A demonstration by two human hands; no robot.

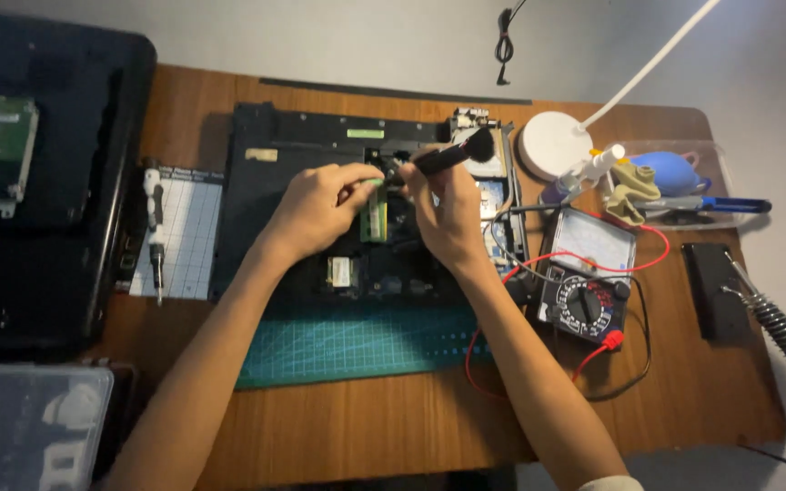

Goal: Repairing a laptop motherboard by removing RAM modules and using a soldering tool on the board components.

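My left fingers [357, 186] pinch the green memory module [374, 211], right hand [443, 214] grips the brush [452, 155]; sweep lightly, module steady.

Hands hide the memory module's [374, 216] upper end and slot

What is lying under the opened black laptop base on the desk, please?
A green cutting mat lies under the laptop base, its front part showing on the wooden desk. How far the mat reaches beneath is covered.
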